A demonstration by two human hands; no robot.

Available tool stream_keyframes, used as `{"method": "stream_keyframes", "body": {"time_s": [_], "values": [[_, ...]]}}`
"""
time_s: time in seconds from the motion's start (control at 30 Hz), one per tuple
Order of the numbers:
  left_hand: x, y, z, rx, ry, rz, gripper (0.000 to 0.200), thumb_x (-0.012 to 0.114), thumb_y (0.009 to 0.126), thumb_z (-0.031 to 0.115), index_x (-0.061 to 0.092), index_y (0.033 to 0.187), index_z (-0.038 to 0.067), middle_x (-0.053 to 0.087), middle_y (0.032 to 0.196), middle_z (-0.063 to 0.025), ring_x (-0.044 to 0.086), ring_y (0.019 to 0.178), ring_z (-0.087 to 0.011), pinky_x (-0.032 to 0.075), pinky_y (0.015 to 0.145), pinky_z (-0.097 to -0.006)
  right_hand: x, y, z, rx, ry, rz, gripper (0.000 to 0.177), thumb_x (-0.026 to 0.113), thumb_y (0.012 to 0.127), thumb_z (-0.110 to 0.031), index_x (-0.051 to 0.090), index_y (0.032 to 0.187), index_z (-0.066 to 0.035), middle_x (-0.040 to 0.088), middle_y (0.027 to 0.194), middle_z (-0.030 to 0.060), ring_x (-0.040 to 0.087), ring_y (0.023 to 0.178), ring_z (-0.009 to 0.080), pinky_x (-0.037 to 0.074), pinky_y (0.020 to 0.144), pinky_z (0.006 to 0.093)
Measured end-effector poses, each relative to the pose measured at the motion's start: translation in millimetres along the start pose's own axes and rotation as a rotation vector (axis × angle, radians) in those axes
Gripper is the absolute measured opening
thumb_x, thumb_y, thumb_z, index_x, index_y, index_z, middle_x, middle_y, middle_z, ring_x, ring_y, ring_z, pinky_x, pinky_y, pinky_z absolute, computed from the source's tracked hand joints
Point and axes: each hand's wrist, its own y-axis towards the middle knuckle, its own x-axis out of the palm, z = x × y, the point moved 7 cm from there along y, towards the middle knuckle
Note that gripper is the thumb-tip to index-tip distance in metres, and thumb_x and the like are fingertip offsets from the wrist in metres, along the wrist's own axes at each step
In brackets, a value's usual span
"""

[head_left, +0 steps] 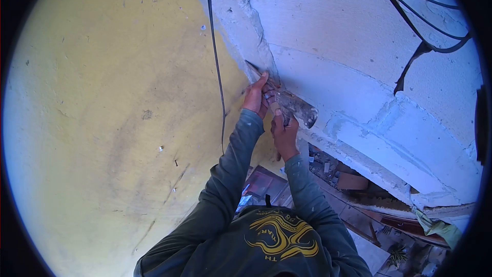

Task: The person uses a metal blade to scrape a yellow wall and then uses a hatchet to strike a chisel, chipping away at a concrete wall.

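The left hand (255, 95) is curled around a slim, pointed grey metal chisel (251, 67), and the right hand (285, 134) is closed on a hammer with a worn grey metal head (297, 107). The chisel's long axis runs diagonally, its tip pointing up and left at the rough seam between the yellow painted wall (169, 72) and the whitish plastered wall (328, 36).

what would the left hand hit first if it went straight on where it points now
The left hand would probably meet the rough, cracked plaster first, though the depth of any gap is unclear.
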Motion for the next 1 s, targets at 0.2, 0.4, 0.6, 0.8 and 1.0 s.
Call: {"method": "stream_keyframes", "body": {"time_s": [0.2,0.4,0.6,0.8,1.0], "values": [[6,4,3,0.012,-0.038,-0.025,0.032,0.061,0.090,0.034,0.058,0.083,0.003,0.059,0.066,-0.0083,0.061,0.061,-0.0175,0.057,0.061,-0.0335,-31,4,-70,0.228,0.416,-0.133,0.023,0.053,0.097,-0.027,0.052,0.089,-0.005,0.046,0.060,-0.0019,0.043,0.046,0.0049,0.034,0.042,0.0221],[12,3,8,0.000,-0.043,0.018,0.032,0.061,0.091,0.034,0.059,0.082,0.003,0.060,0.067,-0.0083,0.061,0.060,-0.0180,0.057,0.060,-0.0345,-5,4,-39,0.219,0.425,0.025,0.026,0.056,0.095,-0.027,0.049,0.081,-0.006,0.048,0.062,-0.0028,0.042,0.047,0.0053,0.034,0.043,0.0226],[15,1,7,0.007,-0.022,0.001,0.030,0.061,0.091,0.033,0.058,0.084,0.004,0.061,0.069,-0.0074,0.060,0.061,-0.0164,0.058,0.064,-0.0339,-30,5,-52,0.149,0.333,-0.113,0.021,0.055,0.095,-0.025,0.054,0.091,-0.005,0.046,0.060,-0.0040,0.041,0.047,0.0046,0.033,0.042,0.0221],[6,9,2,-0.008,-0.035,-0.036,0.030,0.062,0.090,0.033,0.058,0.084,0.004,0.060,0.070,-0.0066,0.056,0.058,-0.0148,0.058,0.063,-0.0359,-10,9,-29,0.257,0.381,-0.076,0.022,0.054,0.096,-0.026,0.054,0.091,-0.005,0.046,0.060,-0.0027,0.041,0.045,0.0048,0.032,0.040,0.0223],[7,8,3,0.027,-0.048,-0.002,0.030,0.063,0.090,0.033,0.058,0.085,0.004,0.059,0.069,-0.0067,0.054,0.056,-0.0133,0.059,0.064,-0.0367,-13,4,-27,0.248,0.561,-0.026,0.021,0.056,0.095,-0.026,0.055,0.102,-0.006,0.046,0.062,-0.0049,0.042,0.048,0.0032,0.032,0.042,0.0213]]}}
